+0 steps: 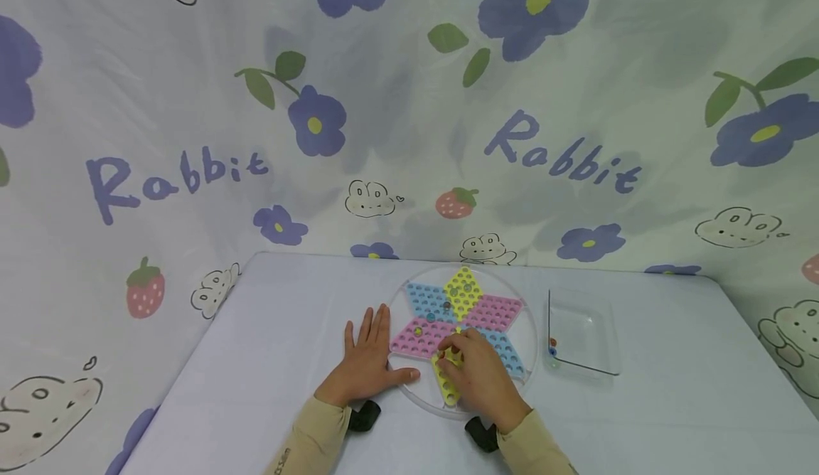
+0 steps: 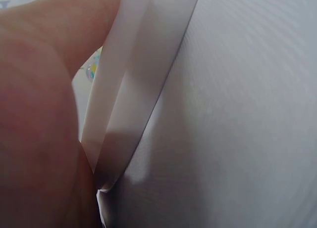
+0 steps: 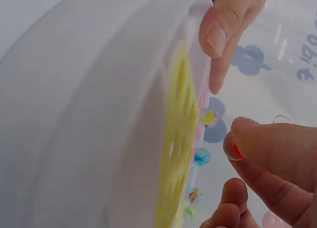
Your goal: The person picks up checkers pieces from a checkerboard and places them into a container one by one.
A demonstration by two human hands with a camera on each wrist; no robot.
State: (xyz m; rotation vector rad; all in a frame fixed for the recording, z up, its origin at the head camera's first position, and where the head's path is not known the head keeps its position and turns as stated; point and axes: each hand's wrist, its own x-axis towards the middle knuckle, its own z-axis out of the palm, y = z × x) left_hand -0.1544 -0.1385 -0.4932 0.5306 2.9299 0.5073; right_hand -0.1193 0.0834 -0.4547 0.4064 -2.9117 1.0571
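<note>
A round white Chinese checkers board (image 1: 419, 391) with a pink, blue and yellow star of holes lies on the table. In the right wrist view, my right hand (image 1: 483, 379) pinches a clear marble with red inside (image 3: 232, 149) between thumb and index finger, over the near yellow point of the star. My left hand (image 1: 366, 365) lies with fingers spread at the board's left rim, its thumb over the edge. A yellow-centred marble (image 1: 419, 331) sits on the pink section, a blue marble (image 1: 431, 317) and a reddish-brown marble (image 1: 447, 306) on the blue one.
A clear rectangular box (image 1: 584, 368) stands right of the board, with a few marbles (image 1: 553, 352) by its left side. More marbles (image 1: 468, 288) rest in the far yellow point. A patterned curtain (image 1: 409, 105) hangs behind the white-covered table (image 1: 672, 404).
</note>
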